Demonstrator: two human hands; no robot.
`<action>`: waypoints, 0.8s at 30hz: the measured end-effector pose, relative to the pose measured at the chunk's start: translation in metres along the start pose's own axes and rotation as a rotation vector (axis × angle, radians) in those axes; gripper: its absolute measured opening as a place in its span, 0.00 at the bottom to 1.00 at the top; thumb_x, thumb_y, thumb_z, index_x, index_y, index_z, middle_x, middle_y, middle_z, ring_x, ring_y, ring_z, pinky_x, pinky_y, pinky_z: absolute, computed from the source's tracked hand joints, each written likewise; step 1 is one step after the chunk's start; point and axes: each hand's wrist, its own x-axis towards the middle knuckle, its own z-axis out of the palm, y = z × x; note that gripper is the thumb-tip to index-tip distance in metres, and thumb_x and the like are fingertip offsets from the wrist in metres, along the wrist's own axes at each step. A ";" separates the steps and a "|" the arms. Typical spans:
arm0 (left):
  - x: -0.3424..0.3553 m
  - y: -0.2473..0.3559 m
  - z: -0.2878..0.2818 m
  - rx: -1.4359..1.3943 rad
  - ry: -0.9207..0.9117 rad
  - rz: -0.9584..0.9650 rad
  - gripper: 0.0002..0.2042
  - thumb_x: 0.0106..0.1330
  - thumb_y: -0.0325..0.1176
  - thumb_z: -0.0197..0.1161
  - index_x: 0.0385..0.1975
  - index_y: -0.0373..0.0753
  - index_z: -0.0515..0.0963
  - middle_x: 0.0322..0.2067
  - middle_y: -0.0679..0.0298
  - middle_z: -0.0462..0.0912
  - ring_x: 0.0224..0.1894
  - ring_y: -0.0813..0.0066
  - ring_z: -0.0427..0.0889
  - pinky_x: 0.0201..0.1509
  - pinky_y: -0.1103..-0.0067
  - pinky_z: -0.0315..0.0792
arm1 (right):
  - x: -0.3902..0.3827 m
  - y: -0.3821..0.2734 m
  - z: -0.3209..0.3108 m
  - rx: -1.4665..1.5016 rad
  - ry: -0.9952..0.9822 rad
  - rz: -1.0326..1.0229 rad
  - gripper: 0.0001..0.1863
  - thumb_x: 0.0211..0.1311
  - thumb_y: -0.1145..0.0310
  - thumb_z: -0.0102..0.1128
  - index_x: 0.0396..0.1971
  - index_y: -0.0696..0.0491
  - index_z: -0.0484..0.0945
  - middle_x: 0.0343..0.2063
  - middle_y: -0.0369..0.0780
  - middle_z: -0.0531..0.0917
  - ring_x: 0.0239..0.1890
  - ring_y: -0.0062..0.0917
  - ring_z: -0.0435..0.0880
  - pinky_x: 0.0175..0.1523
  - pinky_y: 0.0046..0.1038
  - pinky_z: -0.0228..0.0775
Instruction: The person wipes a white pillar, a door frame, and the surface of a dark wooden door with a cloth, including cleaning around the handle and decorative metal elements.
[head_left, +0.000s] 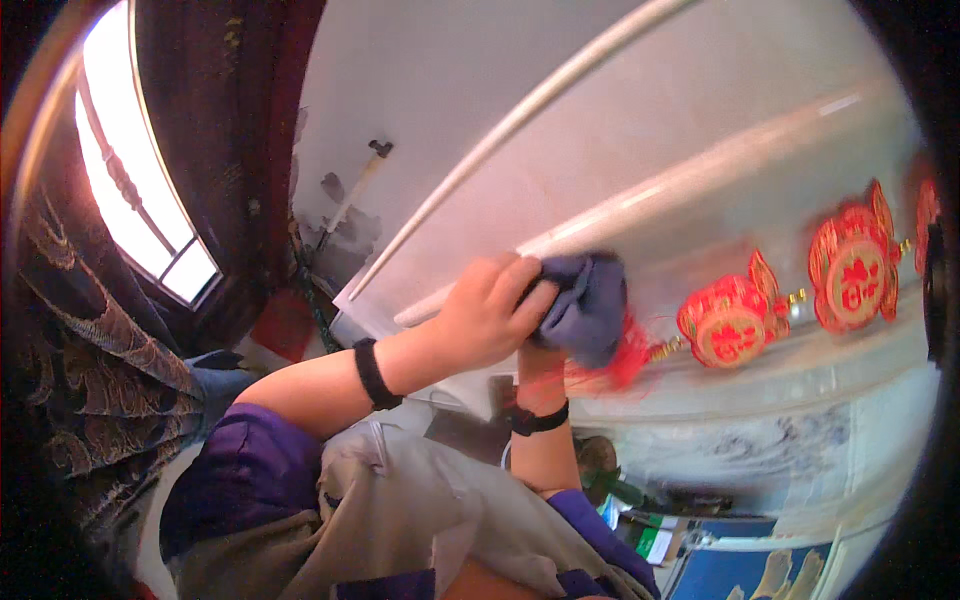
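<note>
A bunched blue-grey cloth [590, 305] is in the middle of the view, in front of a pale wall. My left hand [490, 310] reaches in from the left with its fingers curled over the cloth's near edge, gripping it. Below the cloth my right hand [543, 362] comes up from the lower edge. Its fingers are hidden behind the cloth, so their hold does not show. A red tassel [630, 355] hangs beside the cloth, partly covered by it. Each of my wrists has a black band.
Red and gold hanging ornaments [733, 322] run in a string to the right. A long white rod [520, 115] slants across the wall above a pale ledge [690, 180]. At the left are a bright window [140, 170] and a dark patterned curtain [90, 340].
</note>
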 end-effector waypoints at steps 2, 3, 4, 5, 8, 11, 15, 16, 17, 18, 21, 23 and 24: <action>-0.023 -0.004 0.005 0.012 -0.038 0.018 0.14 0.39 0.31 0.56 0.29 0.37 0.72 0.32 0.58 0.67 0.33 0.63 0.70 0.34 0.70 0.66 | -0.012 0.010 -0.014 -0.008 0.020 0.041 0.20 0.66 0.61 0.46 0.54 0.52 0.62 0.50 0.38 0.69 0.53 0.27 0.66 0.62 0.29 0.58; -0.034 -0.004 0.008 0.013 -0.040 0.015 0.14 0.39 0.31 0.56 0.29 0.37 0.72 0.32 0.58 0.67 0.33 0.63 0.70 0.34 0.70 0.66 | -0.016 0.017 -0.021 -0.034 0.045 0.061 0.18 0.65 0.61 0.47 0.52 0.52 0.63 0.48 0.37 0.70 0.52 0.26 0.67 0.60 0.29 0.59; -0.046 -0.004 0.008 0.016 -0.090 -0.047 0.14 0.40 0.31 0.56 0.30 0.37 0.72 0.34 0.57 0.68 0.35 0.61 0.71 0.35 0.69 0.67 | -0.020 0.025 -0.025 -0.057 0.071 0.085 0.17 0.64 0.62 0.47 0.50 0.52 0.64 0.47 0.37 0.70 0.51 0.26 0.67 0.59 0.29 0.59; -0.056 -0.004 0.008 0.016 -0.142 -0.108 0.14 0.40 0.31 0.56 0.30 0.38 0.72 0.35 0.57 0.68 0.37 0.60 0.71 0.36 0.68 0.67 | -0.021 0.033 -0.028 -0.095 0.086 0.112 0.16 0.64 0.63 0.48 0.49 0.52 0.65 0.45 0.37 0.70 0.49 0.26 0.68 0.58 0.28 0.60; -0.079 -0.004 0.006 0.006 -0.228 -0.168 0.14 0.43 0.30 0.58 0.33 0.37 0.71 0.42 0.53 0.68 0.42 0.55 0.70 0.42 0.65 0.68 | -0.018 0.057 -0.032 -0.258 0.137 0.169 0.13 0.62 0.64 0.50 0.44 0.51 0.67 0.41 0.35 0.71 0.46 0.24 0.69 0.55 0.28 0.62; -0.092 -0.012 0.002 -0.065 -0.306 -0.200 0.14 0.47 0.29 0.57 0.35 0.34 0.69 0.45 0.50 0.68 0.43 0.50 0.70 0.44 0.61 0.67 | -0.018 0.087 -0.028 -0.414 0.161 0.132 0.09 0.60 0.66 0.52 0.39 0.51 0.69 0.37 0.34 0.73 0.42 0.23 0.71 0.51 0.27 0.64; -0.108 -0.015 -0.008 -0.037 -0.406 -0.230 0.14 0.49 0.28 0.54 0.36 0.30 0.71 0.41 0.50 0.70 0.41 0.51 0.71 0.44 0.64 0.69 | -0.045 0.124 0.000 -0.684 0.281 -0.336 0.08 0.59 0.70 0.53 0.38 0.52 0.70 0.35 0.35 0.74 0.40 0.23 0.73 0.50 0.27 0.66; -0.106 -0.013 -0.012 0.008 -0.422 -0.209 0.15 0.48 0.28 0.54 0.37 0.29 0.71 0.42 0.49 0.70 0.41 0.51 0.72 0.44 0.65 0.69 | -0.047 0.118 0.015 -0.884 0.203 -0.343 0.11 0.59 0.71 0.54 0.41 0.53 0.69 0.38 0.36 0.73 0.42 0.23 0.72 0.52 0.27 0.65; -0.103 -0.012 -0.016 0.054 -0.438 -0.188 0.16 0.48 0.28 0.54 0.39 0.28 0.71 0.42 0.49 0.69 0.41 0.51 0.72 0.44 0.66 0.69 | -0.049 0.113 0.031 -1.077 0.126 -0.365 0.14 0.59 0.73 0.54 0.44 0.54 0.67 0.41 0.37 0.73 0.44 0.24 0.72 0.53 0.27 0.64; -0.094 -0.010 -0.018 0.019 -0.385 -0.167 0.19 0.48 0.27 0.55 0.42 0.27 0.71 0.42 0.47 0.69 0.40 0.51 0.72 0.45 0.66 0.69 | -0.048 0.107 0.033 -0.978 0.130 -0.301 0.15 0.60 0.71 0.52 0.47 0.54 0.65 0.43 0.37 0.72 0.46 0.24 0.71 0.54 0.28 0.63; -0.051 -0.012 -0.029 0.045 -0.250 -0.192 0.17 0.53 0.29 0.54 0.43 0.31 0.71 0.42 0.52 0.70 0.41 0.54 0.71 0.45 0.67 0.68 | -0.023 0.081 0.080 -0.497 -0.069 -0.416 0.19 0.59 0.70 0.54 0.49 0.53 0.63 0.50 0.41 0.69 0.52 0.29 0.69 0.58 0.34 0.61; -0.005 -0.013 -0.036 0.026 -0.055 -0.169 0.19 0.53 0.28 0.54 0.46 0.29 0.69 0.43 0.49 0.69 0.44 0.51 0.70 0.46 0.67 0.68 | -0.008 0.057 0.103 -1.176 -0.051 -0.882 0.31 0.54 0.60 0.61 0.56 0.54 0.59 0.52 0.45 0.67 0.55 0.36 0.66 0.61 0.41 0.55; 0.013 -0.014 -0.035 -0.005 -0.029 -0.155 0.20 0.53 0.28 0.54 0.47 0.29 0.69 0.44 0.48 0.69 0.45 0.51 0.70 0.48 0.67 0.67 | -0.006 0.045 0.119 -1.263 -0.058 -0.961 0.33 0.54 0.61 0.61 0.57 0.55 0.58 0.53 0.47 0.66 0.56 0.39 0.65 0.61 0.42 0.54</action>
